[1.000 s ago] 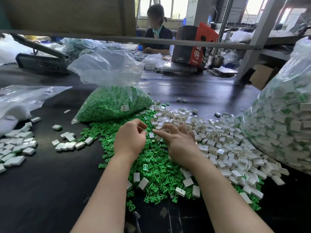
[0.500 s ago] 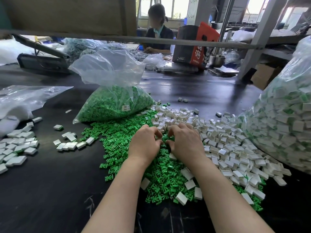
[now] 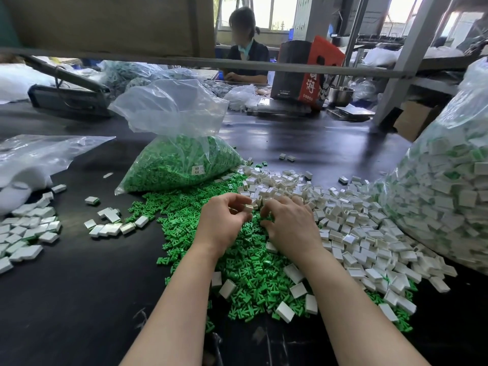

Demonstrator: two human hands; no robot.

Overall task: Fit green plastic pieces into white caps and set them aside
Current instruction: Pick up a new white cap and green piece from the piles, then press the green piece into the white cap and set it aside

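**Both hands working over the green heap**

Dark worktop (image 3: 79, 299) is spreading out under everything, and nearest me loose green pieces (image 3: 248, 276) are lying in a wide heap with a few white caps (image 3: 351, 233) scattered on top. Above that heap the left hand (image 3: 224, 223) is curling its fingers and pinching one small white cap (image 3: 248, 208) between thumb and fingertips. Just beside it, the right hand (image 3: 290, 225) is bending its fingers down into the green pieces; whether it is gripping anything I cannot tell. Off to the left, finished caps (image 3: 26, 233) are lying in flat groups. Farther back an open bag of green pieces (image 3: 179, 165) is slumping, and a bulging bag of caps (image 3: 443, 196) is standing at the right.
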